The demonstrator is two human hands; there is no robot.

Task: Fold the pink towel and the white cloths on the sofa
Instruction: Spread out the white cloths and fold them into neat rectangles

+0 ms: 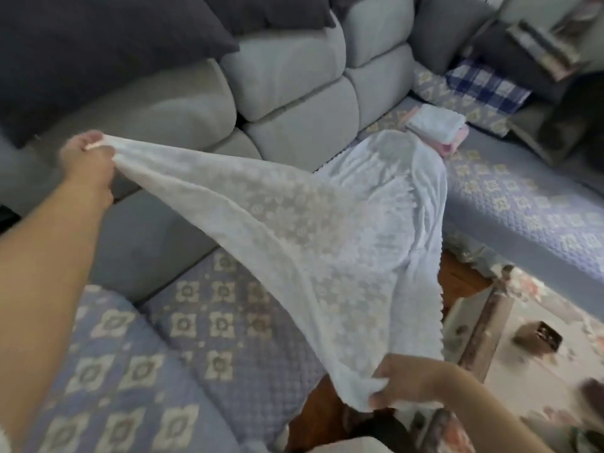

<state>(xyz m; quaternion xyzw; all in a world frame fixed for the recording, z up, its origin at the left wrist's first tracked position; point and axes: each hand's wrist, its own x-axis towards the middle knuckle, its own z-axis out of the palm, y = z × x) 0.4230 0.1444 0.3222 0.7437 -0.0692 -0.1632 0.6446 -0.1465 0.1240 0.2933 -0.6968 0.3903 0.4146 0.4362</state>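
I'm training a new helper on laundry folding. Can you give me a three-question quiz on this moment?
1. True or false: both hands grip the white cloth.
2. Which hand holds the cloth higher and farther away, the left hand or the right hand?
3. What lies on the sofa beyond the cloth? A) a folded pile B) a shoe C) a book

Key: 1 true; 2 left; 3 A

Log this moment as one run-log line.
left hand: grips white cloth corner | right hand: grips opposite corner | cloth: stretched above sofa | folded stack: on seat
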